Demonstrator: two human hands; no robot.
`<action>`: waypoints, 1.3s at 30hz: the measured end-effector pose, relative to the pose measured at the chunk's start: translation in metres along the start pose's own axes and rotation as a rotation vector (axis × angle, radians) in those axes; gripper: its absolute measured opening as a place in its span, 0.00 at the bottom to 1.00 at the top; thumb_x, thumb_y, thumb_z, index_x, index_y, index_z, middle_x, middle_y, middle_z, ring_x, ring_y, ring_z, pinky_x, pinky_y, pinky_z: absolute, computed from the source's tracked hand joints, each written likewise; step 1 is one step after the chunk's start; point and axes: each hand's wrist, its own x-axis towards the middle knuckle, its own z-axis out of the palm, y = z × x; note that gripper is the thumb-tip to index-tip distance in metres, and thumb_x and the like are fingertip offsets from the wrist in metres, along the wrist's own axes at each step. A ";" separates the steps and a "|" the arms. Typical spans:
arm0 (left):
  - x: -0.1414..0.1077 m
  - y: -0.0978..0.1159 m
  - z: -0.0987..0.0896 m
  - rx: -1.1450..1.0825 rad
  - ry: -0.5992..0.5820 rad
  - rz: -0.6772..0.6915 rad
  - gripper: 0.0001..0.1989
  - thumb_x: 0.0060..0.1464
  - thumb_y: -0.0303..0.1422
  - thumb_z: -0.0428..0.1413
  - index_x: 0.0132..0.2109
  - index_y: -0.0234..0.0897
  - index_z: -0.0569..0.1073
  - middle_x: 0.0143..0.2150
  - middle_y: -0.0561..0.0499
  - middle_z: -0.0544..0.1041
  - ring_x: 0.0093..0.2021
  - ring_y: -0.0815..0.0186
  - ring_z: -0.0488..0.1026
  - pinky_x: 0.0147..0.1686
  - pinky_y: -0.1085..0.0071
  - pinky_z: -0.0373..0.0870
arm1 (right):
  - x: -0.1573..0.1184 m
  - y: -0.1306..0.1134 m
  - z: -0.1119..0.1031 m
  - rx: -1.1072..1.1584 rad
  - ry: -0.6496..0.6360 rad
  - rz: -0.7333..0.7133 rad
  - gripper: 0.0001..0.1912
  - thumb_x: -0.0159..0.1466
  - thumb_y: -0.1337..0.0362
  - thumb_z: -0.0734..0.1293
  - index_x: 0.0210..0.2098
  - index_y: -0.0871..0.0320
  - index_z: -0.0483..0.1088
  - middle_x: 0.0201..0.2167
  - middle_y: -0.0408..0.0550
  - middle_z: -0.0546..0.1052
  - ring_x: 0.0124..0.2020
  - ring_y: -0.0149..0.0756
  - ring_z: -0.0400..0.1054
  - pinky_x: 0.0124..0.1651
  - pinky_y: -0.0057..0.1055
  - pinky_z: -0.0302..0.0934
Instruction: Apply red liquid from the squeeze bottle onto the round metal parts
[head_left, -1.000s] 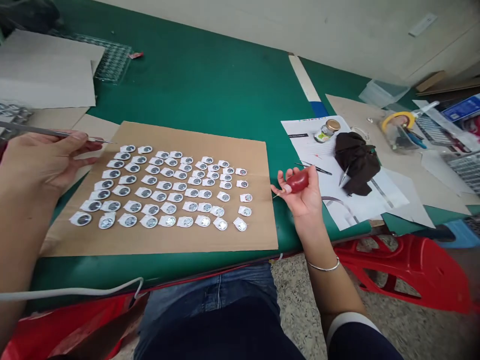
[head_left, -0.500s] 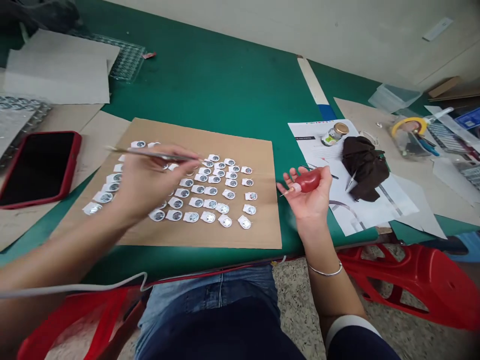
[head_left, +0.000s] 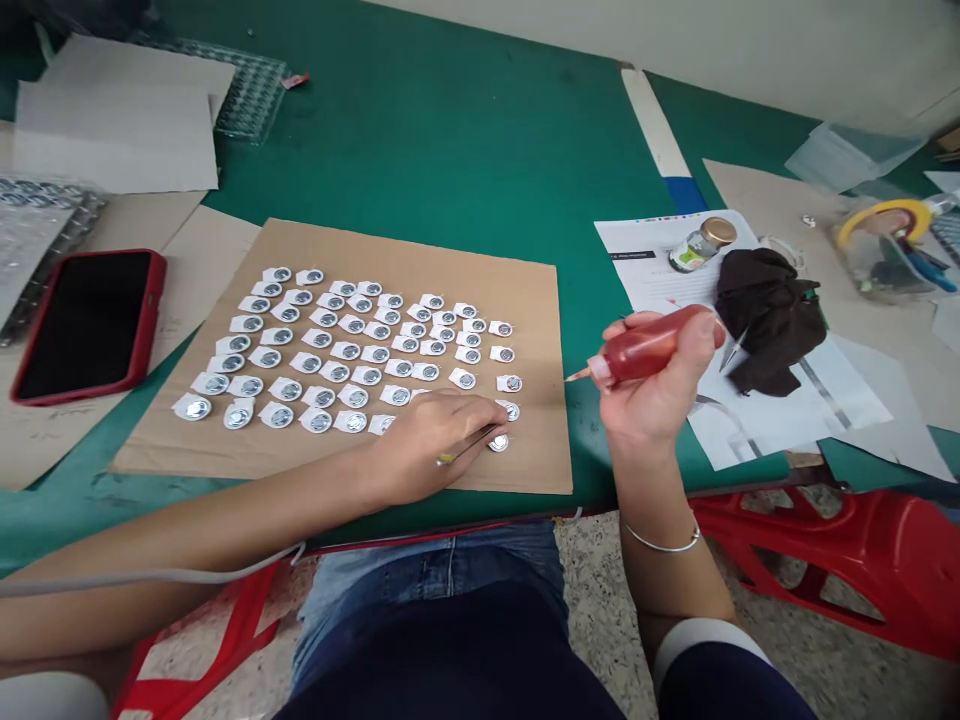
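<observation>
My left hand (head_left: 431, 445) is over the lower right of a brown cardboard sheet (head_left: 517, 285), fingers closed on slim metal tweezers (head_left: 469, 448). Its fingertips are close to one of the small round silvery pieces with white paper tabs (head_left: 498, 442). Several such pieces lie in rows on the cardboard; my hand hides some. To the right of the sheet, my right hand (head_left: 652, 400) holds a red squeeze bottle (head_left: 645, 348) in the air. The bottle lies nearly level, its thin needle tip (head_left: 577, 375) pointing left toward the cardboard's edge.
A red-cased phone (head_left: 86, 325) lies on the left near grey card sheets (head_left: 112, 120). On the right are printed papers (head_left: 637, 240), a small gold-lidded jar (head_left: 703, 244), dark brown cloth (head_left: 772, 320) and a clear box with yellow tape (head_left: 885, 225). A red stool (head_left: 862, 570) stands lower right.
My left hand has moved right and down across the cardboard with the tweezers. My right hand has turned from palm up and wrapped round the red bottle. The view has shifted slightly.
</observation>
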 end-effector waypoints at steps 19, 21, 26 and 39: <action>0.005 0.015 -0.002 0.396 -0.187 0.226 0.07 0.55 0.19 0.47 0.34 0.28 0.68 0.29 0.43 0.73 0.31 0.62 0.72 0.33 0.65 0.70 | -0.031 0.025 0.009 -0.437 -0.242 -0.311 0.11 0.53 0.53 0.66 0.30 0.53 0.67 0.29 0.44 0.69 0.31 0.31 0.68 0.37 0.34 0.66; 0.005 0.019 0.000 0.484 -0.181 0.280 0.07 0.54 0.19 0.47 0.33 0.28 0.69 0.29 0.42 0.74 0.30 0.62 0.72 0.32 0.65 0.70 | -0.032 0.027 0.008 -0.480 -0.281 -0.325 0.11 0.53 0.54 0.66 0.30 0.54 0.68 0.30 0.44 0.70 0.32 0.31 0.68 0.37 0.34 0.66; 0.005 0.025 0.004 0.627 -0.187 0.371 0.08 0.54 0.20 0.46 0.33 0.26 0.70 0.32 0.37 0.76 0.30 0.60 0.74 0.30 0.65 0.71 | -0.032 0.031 0.009 -0.532 -0.356 -0.332 0.10 0.54 0.56 0.66 0.30 0.56 0.68 0.30 0.45 0.71 0.32 0.32 0.69 0.38 0.34 0.65; -0.001 0.025 0.011 0.665 -0.129 0.394 0.07 0.54 0.21 0.48 0.35 0.24 0.71 0.34 0.34 0.76 0.30 0.58 0.75 0.32 0.61 0.72 | -0.032 0.031 0.010 -0.641 -0.410 -0.372 0.09 0.54 0.57 0.65 0.30 0.56 0.69 0.28 0.44 0.71 0.29 0.30 0.66 0.35 0.32 0.62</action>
